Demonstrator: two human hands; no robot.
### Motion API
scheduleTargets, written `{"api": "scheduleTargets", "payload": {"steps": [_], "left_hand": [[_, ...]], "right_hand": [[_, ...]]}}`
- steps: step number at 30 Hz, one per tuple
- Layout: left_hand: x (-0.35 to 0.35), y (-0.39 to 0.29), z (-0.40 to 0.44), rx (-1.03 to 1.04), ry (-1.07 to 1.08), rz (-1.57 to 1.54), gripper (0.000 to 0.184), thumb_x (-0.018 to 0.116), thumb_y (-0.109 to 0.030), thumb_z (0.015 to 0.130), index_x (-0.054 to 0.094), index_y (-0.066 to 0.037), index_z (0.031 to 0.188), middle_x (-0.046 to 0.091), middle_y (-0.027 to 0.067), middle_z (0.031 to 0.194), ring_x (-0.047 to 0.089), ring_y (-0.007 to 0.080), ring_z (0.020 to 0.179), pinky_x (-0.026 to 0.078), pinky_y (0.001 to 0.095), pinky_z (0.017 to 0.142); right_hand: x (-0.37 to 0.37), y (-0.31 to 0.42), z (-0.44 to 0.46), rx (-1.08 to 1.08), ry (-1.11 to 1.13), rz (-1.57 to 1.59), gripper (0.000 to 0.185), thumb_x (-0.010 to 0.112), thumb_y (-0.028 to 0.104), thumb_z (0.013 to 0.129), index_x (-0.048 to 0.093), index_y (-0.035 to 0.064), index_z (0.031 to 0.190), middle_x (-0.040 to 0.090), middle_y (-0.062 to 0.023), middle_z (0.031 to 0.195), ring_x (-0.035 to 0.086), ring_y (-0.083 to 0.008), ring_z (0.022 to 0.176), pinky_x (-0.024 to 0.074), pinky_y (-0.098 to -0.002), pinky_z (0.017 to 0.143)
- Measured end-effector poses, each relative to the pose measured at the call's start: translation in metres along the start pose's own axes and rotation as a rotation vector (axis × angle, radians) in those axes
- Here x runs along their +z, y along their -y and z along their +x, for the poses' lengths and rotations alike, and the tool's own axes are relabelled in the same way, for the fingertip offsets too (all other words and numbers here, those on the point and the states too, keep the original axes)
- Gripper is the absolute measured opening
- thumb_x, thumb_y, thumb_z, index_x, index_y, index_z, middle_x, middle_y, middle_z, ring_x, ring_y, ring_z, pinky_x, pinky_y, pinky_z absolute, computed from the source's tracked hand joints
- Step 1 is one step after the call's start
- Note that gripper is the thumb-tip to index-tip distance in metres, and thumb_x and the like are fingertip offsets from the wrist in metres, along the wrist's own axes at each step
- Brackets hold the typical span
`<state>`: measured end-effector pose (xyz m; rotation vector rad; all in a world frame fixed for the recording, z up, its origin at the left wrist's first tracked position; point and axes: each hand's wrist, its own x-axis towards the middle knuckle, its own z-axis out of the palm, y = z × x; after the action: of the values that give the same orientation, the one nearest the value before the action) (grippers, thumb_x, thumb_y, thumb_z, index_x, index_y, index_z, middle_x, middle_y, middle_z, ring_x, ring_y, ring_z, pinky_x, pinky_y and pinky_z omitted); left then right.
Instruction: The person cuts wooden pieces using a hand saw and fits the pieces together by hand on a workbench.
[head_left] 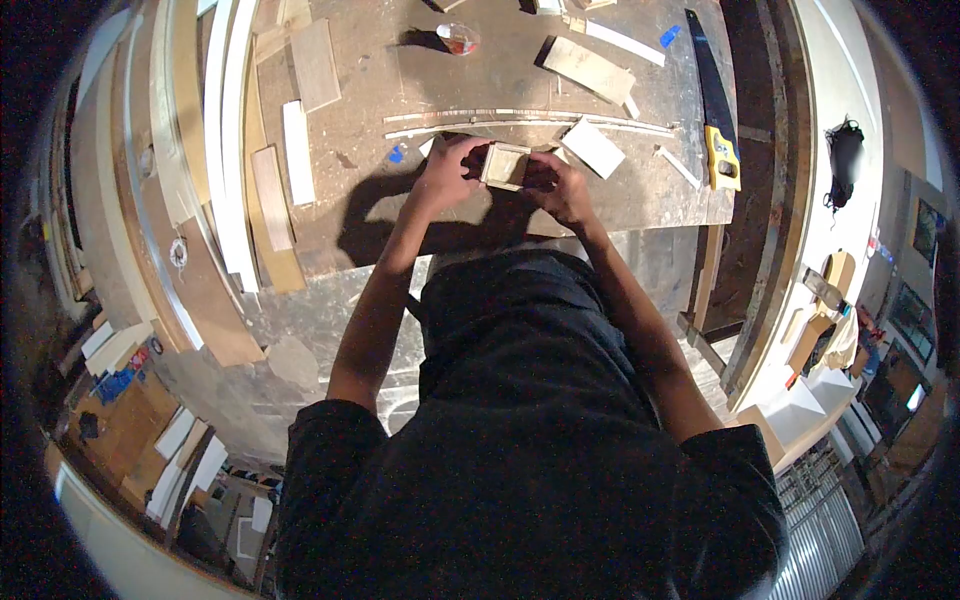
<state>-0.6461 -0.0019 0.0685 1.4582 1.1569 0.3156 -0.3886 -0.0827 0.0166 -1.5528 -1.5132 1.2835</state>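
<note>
Between my two hands, over the near part of the workbench, is a small square wooden box with raised edges, its inside facing up toward me. My left hand grips its left side with curled fingers. On the opposite side my right hand holds the box, thumb and fingers bent around the edge. Just beyond the hands lie long thin wooden strips. A pale flat wooden piece rests to the right of the box.
A handsaw with a yellow handle lies along the bench's right side. Further back are a clear cup with reddish contents and a wooden block. Long boards line the left, and a white bench stands on the right.
</note>
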Motion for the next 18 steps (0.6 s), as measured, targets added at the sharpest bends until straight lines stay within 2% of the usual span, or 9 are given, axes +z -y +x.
{"api": "scheduleTargets", "payload": {"steps": [5,7,8,10,11,13,18], "left_hand": [[0.000,0.000,-0.002,0.002,-0.008,0.011,0.071,0.082,0.002,0.077,0.057,-0.013,0.141,0.055,0.0129,0.144,0.061,0.0302,0.125,0.060,0.0430,0.098],[0.001,0.002,-0.002,0.012,0.010,-0.017,0.070,0.081,0.001,0.077,0.057,-0.012,0.142,0.054,0.0129,0.145,0.060,0.0298,0.127,0.060,0.0434,0.098],[0.001,0.004,-0.002,0.013,0.009,-0.017,0.070,0.081,0.001,0.077,0.057,-0.012,0.142,0.054,0.0129,0.145,0.060,0.0298,0.127,0.060,0.0434,0.098],[0.004,0.008,-0.003,0.033,-0.022,-0.011,0.071,0.082,0.001,0.077,0.056,-0.012,0.142,0.054,0.0130,0.146,0.059,0.0296,0.128,0.060,0.0436,0.098],[0.005,0.010,-0.003,0.033,-0.023,-0.012,0.071,0.082,0.001,0.077,0.056,-0.012,0.142,0.054,0.0130,0.146,0.059,0.0296,0.128,0.060,0.0436,0.098],[0.006,0.011,-0.003,0.037,-0.044,-0.015,0.071,0.080,0.004,0.077,0.056,-0.011,0.142,0.054,0.0130,0.146,0.058,0.0297,0.130,0.060,0.0437,0.098],[0.006,0.012,-0.004,0.040,-0.033,-0.003,0.072,0.077,0.007,0.078,0.055,-0.010,0.144,0.055,0.0136,0.145,0.059,0.0298,0.130,0.059,0.0425,0.100]], "right_hand": [[-0.001,0.014,-0.001,-0.044,-0.008,0.016,0.072,0.088,0.010,0.070,0.058,0.0063,0.136,0.073,-0.0182,0.116,0.072,-0.0336,0.107,0.0581,-0.0408,0.093],[-0.001,0.017,-0.003,-0.174,-0.057,-0.167,0.071,0.083,-0.002,0.072,0.058,0.0045,0.138,0.073,-0.0156,0.109,0.074,-0.0248,0.101,0.0598,-0.0346,0.086],[-0.001,0.019,-0.002,-0.176,-0.057,-0.167,0.071,0.083,-0.002,0.072,0.058,0.0045,0.138,0.073,-0.0156,0.109,0.074,-0.0248,0.101,0.0598,-0.0346,0.086],[0.001,0.014,-0.001,-0.163,-0.063,-0.148,0.072,0.085,0.007,0.068,0.060,0.0057,0.135,0.070,-0.0204,0.122,0.068,-0.0387,0.114,0.0553,-0.0433,0.097],[0.002,0.012,-0.001,-0.164,-0.062,-0.148,0.072,0.085,0.007,0.068,0.060,0.0057,0.135,0.070,-0.0204,0.122,0.068,-0.0387,0.114,0.0553,-0.0433,0.097],[0.002,0.013,0.001,-0.324,-0.139,-0.238,0.068,0.082,0.000,0.072,0.060,0.0049,0.136,0.073,-0.0163,0.109,0.073,-0.0259,0.096,0.0593,-0.0359,0.084],[0.002,0.013,0.000,-0.279,-0.089,-0.184,0.067,0.082,-0.001,0.073,0.060,0.0038,0.136,0.072,-0.0164,0.111,0.073,-0.0255,0.095,0.0589,-0.0346,0.083]]}}
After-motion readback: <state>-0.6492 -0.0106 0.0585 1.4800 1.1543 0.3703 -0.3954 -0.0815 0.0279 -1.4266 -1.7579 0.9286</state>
